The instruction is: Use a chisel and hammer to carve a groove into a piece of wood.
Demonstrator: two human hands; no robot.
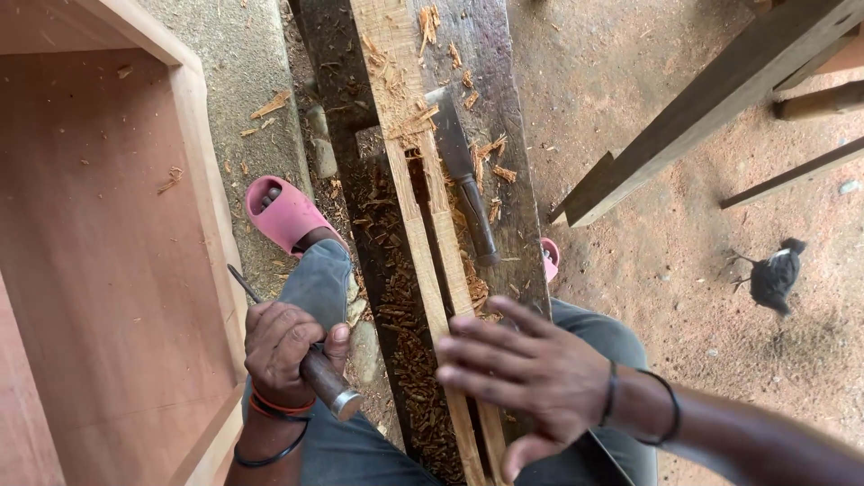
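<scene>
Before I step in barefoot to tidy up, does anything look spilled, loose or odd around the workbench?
Yes. Wood chips litter the dark bench and spill onto the ground. A broad blade with a dark handle lies loose on the bench beside the pale wood strip. Oddly, a small black bird stands on the dirt floor to the right.

Rough pale wood strip (423,225) (splintery), dull dark metal machete (454,144), glossy pink plastic sandal (283,214)

The right hand (531,369) hides the pale wood strip (423,207) at lower centre; the small bird (776,274) at right is blurred.
</scene>
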